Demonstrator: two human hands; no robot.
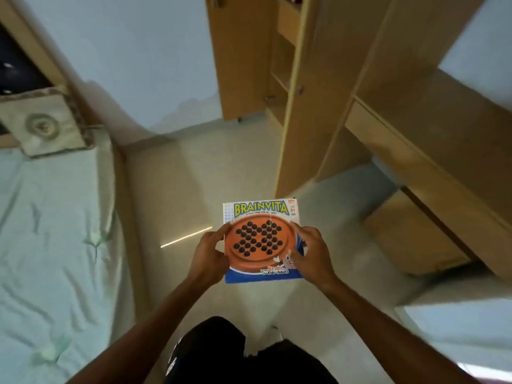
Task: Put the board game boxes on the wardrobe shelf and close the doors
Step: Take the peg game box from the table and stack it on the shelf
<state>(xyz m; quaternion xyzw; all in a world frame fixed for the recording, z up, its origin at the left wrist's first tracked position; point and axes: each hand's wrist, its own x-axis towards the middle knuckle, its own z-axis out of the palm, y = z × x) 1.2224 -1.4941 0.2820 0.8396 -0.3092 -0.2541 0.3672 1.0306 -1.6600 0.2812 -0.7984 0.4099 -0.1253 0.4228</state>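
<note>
Pale-green bed lies to the left; the left hand and right hand each clasp a side edge of the flat box, fingers curled over its face. Wardrobe stands ahead and slightly right, door ajar, well apart from the box, equally near both hands.

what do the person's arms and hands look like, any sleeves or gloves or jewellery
Both forearms are bare all the way to the bottom edge of the picture: no sleeves in view. The left hand and the right hand wear no gloves, and no watch, bracelet or ring shows on the wrists or fingers. Nothing is marked on them.
</note>
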